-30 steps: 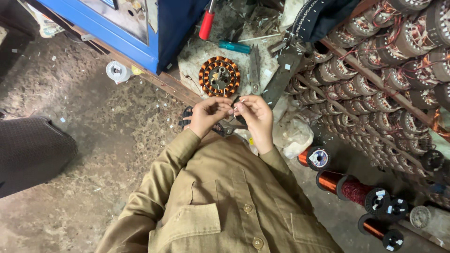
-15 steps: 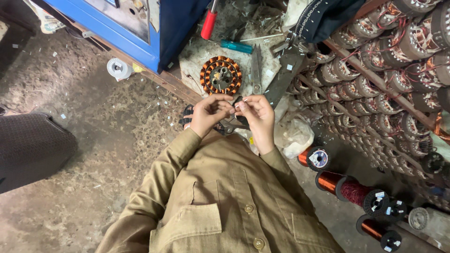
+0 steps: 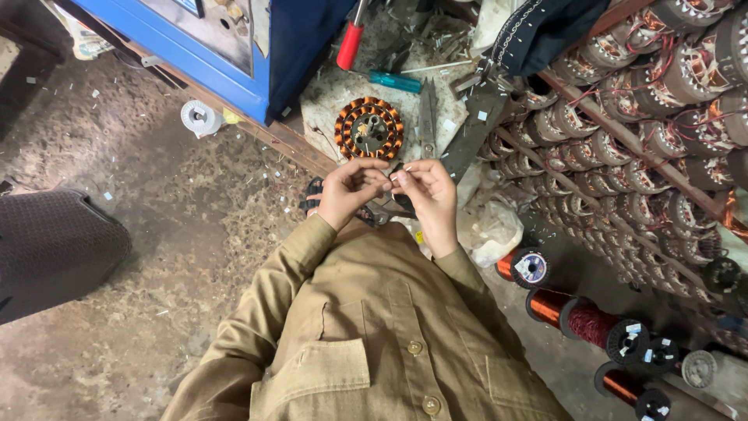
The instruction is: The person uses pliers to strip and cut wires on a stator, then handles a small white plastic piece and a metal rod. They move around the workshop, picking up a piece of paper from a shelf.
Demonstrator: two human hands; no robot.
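Pinching something too small to identify, left hand (image 3: pixel 348 191) and right hand (image 3: pixel 427 193) meet fingertip to fingertip, just near of the stator (image 3: pixel 369 129).

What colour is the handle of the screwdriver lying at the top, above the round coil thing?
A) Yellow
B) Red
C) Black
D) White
B: the screwdriver lying above the round coil has a bright red handle; the teal tool beside it is a different one.
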